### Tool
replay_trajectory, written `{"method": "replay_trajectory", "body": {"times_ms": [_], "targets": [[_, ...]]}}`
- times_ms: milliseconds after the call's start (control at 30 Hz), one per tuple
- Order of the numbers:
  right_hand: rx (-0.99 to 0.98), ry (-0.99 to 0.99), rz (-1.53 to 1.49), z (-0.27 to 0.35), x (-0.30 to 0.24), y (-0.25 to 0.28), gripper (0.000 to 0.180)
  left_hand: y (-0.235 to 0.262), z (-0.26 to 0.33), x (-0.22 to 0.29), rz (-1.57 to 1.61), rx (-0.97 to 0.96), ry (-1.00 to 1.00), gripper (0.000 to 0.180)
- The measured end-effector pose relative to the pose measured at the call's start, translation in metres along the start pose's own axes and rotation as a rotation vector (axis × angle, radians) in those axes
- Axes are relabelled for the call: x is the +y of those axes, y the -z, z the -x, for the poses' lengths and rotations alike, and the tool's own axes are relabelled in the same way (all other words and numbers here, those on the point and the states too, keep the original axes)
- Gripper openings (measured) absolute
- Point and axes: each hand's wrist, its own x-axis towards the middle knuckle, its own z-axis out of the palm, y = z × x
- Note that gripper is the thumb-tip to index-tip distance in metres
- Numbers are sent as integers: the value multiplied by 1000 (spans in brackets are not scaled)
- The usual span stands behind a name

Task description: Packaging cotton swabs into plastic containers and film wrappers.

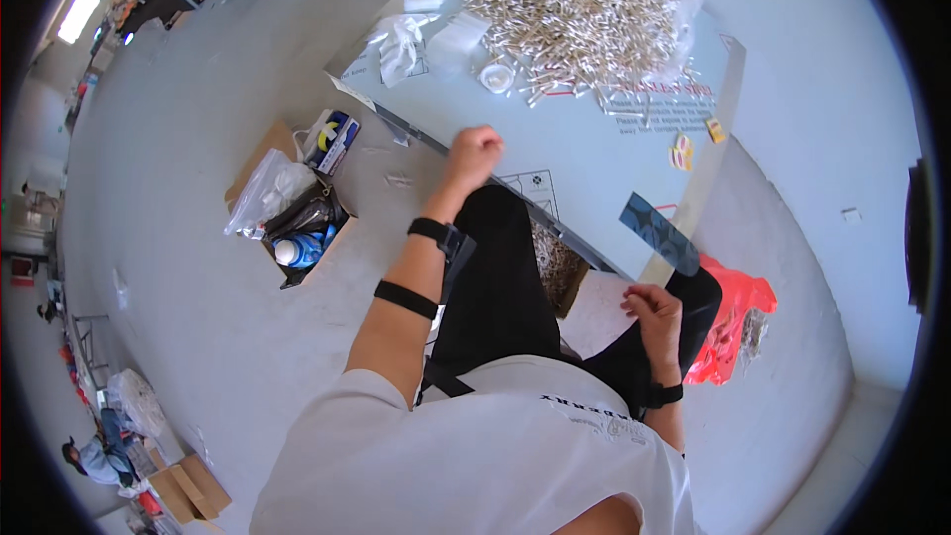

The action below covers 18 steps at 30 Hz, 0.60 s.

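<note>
My left hand [475, 154] is closed, fingers curled in, at the near left edge of the grey-blue table [584, 163]. Anything inside it is hidden. Just off the table's near right corner, my right hand [655, 315] hovers above my thigh with thumb and fingers drawn together; whatever they may pinch is too small to make out. A large heap of small slender whitish-and-brown pieces [594, 15] spreads over the far side of the table on clear plastic. A dark blue patterned strip [659, 235] overhangs the right edge, close to my right hand.
A small round white container [497, 76] and crumpled white plastic [401, 52] lie left of the heap. Under the table is a box of small pieces [557, 267]. A red plastic bag [733, 322] sits right of my knee, an open carton [315, 248] on the left floor.
</note>
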Motion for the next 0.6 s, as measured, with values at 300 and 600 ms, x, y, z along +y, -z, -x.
{"method": "replay_trajectory", "body": {"times_ms": [300,600], "targets": [[-65,-129,35,-27,10,-26,12,24,-96,-15,-549,520,12,40],[-72,-160,10,-37,12,-36,11,42,-117,-39,256,769,274,8]]}}
